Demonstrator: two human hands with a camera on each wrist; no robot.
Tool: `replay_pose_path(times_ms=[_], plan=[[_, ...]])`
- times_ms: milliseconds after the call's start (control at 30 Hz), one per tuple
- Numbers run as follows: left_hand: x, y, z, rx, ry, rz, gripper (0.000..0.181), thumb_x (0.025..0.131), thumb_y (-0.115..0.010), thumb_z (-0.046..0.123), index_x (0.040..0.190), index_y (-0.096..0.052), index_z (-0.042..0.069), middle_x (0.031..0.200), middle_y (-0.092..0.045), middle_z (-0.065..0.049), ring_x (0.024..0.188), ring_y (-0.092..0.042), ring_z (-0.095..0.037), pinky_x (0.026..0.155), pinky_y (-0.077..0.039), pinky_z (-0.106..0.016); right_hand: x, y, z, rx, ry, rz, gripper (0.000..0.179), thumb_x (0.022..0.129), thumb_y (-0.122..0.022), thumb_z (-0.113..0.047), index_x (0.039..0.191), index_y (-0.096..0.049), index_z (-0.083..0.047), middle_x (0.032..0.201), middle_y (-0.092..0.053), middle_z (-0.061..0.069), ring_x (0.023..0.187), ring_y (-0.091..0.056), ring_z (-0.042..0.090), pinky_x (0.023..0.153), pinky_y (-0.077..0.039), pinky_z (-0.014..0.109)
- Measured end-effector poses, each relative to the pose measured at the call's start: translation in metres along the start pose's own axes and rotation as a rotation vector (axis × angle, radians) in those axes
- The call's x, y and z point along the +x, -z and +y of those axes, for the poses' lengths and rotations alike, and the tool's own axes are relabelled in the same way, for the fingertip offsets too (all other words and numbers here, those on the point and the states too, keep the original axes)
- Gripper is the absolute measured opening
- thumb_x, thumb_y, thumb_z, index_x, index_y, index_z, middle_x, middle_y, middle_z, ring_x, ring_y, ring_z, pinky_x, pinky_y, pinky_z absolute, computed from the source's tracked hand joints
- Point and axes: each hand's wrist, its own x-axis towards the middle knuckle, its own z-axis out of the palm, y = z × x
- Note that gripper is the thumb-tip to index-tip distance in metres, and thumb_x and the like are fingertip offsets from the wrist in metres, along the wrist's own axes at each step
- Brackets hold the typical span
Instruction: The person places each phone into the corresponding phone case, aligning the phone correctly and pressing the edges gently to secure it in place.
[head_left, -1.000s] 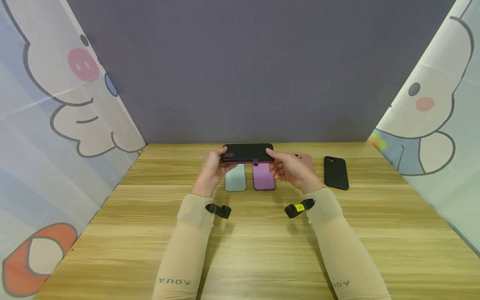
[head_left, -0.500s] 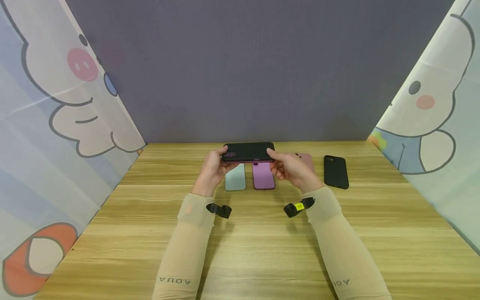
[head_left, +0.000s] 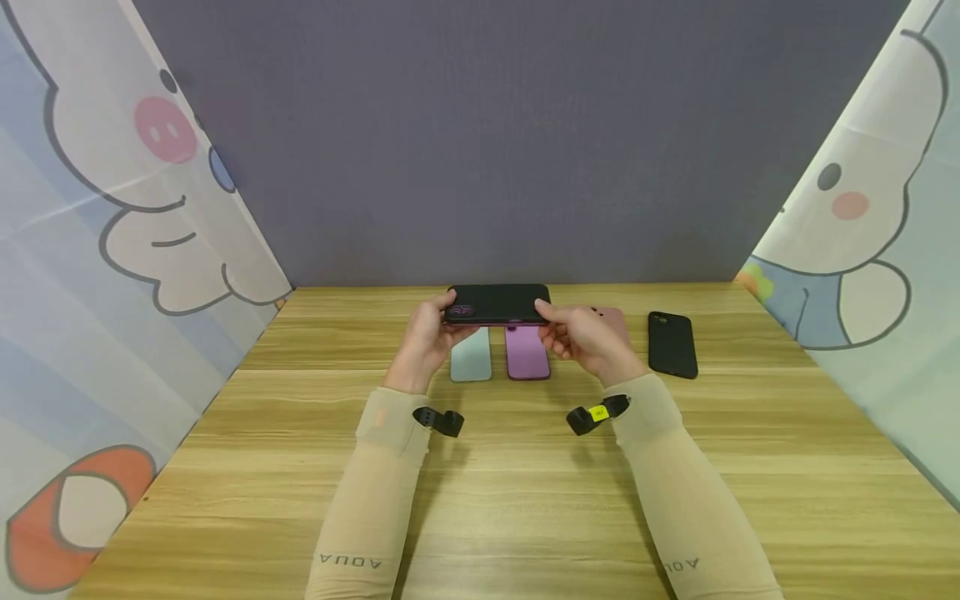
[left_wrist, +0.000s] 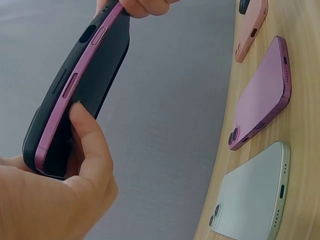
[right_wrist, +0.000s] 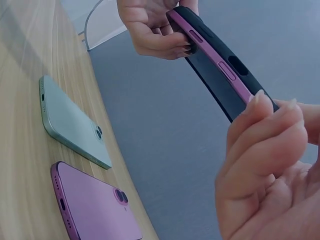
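Your left hand (head_left: 423, 340) and right hand (head_left: 588, 335) grip opposite ends of the phone (left_wrist: 86, 59) and the case (head_left: 497, 303). You hold them above the table (head_left: 502, 492); the phone's pink side stays uncovered.

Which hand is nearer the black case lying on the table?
Right: the right hand is left of the black case, holding the nearer end of the raised phone; the left hand holds its opposite end, farther left.

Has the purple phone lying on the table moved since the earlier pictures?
No: in the head view, the purple phone keeps its place relative to the table's back edge, shifted neither way.
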Motion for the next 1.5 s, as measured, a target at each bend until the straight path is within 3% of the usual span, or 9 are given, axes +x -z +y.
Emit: replay_pose_path(times_ms=[233, 600, 800, 1033, 1267, 1500], plan=[[0.001, -0.001, -0.001, 0.01, -0.001, -0.014, 0.035, 0.11, -0.043, 0.017, 0.136, -0.051, -0.006, 0.09, -0.067, -0.01, 0.078, -0.072, -0.018, 0.081, -0.059, -0.034, 0.0, -0.001, -0.001, 0.059, 0.006, 0.006, 0.042, 0.104, -0.059, -0.036, 0.071, -0.064, -0.01, 0.064, -0.057, 0.001, 0.048, -0.044, 0.008, 0.048, -0.035, 0.02], [0.001, 0.0, 0.0, -0.005, -0.019, -0.003, 0.023, 0.109, -0.046, 0.016, 0.12, -0.057, -0.002, 0.081, -0.069, -0.008, 0.071, -0.071, -0.018, 0.076, -0.059, -0.033, 0.002, -0.001, 0.0, 0.046, -0.007, -0.04, 0.046, 0.104, -0.057, -0.045, 0.077, -0.064, -0.008, 0.067, -0.06, 0.002, 0.054, -0.048, 0.012, 0.056, -0.042, 0.025], [0.0, 0.0, 0.001, 0.0, -0.014, -0.013, 0.023, 0.109, -0.046, 0.017, 0.119, -0.058, -0.001, 0.081, -0.07, -0.008, 0.072, -0.072, -0.018, 0.08, -0.059, -0.036, 0.002, -0.003, 0.0, 0.085, 0.021, 0.008, 0.043, 0.104, -0.055, -0.045, 0.095, -0.063, -0.004, 0.068, -0.061, 0.002, 0.055, -0.051, 0.012, 0.057, -0.047, 0.023], [0.0, 0.0, 0.001, 0.027, 0.009, -0.035, 0.031, 0.107, -0.053, 0.02, 0.13, -0.057, -0.001, 0.094, -0.068, -0.011, 0.084, -0.072, -0.022, 0.093, -0.056, -0.04, 0.002, -0.005, 0.001, 0.099, 0.042, 0.093, 0.038, 0.106, -0.054, -0.039, 0.118, -0.055, -0.004, 0.073, -0.053, 0.003, 0.057, -0.044, 0.011, 0.06, -0.039, 0.024], [-0.001, 0.001, 0.004, 0.084, 0.008, -0.054, 0.028, 0.103, -0.063, 0.02, 0.123, -0.061, 0.001, 0.103, -0.062, -0.011, 0.087, -0.067, -0.021, 0.09, -0.055, -0.034, 0.003, -0.005, 0.002, 0.128, 0.043, 0.117, 0.033, 0.107, -0.051, -0.038, 0.114, -0.054, -0.005, 0.078, -0.051, 0.006, 0.059, -0.042, 0.011, 0.061, -0.036, 0.024], [-0.002, 0.005, 0.011, 0.07, -0.01, -0.059, 0.016, 0.099, -0.067, 0.01, 0.11, -0.065, -0.001, 0.094, -0.066, -0.008, 0.082, -0.063, -0.019, 0.08, -0.056, -0.029, 0.002, -0.002, 0.002, 0.174, 0.047, 0.13, 0.032, 0.108, -0.051, -0.036, 0.113, -0.057, -0.005, 0.077, -0.051, 0.006, 0.058, -0.041, 0.011, 0.058, -0.036, 0.023]])
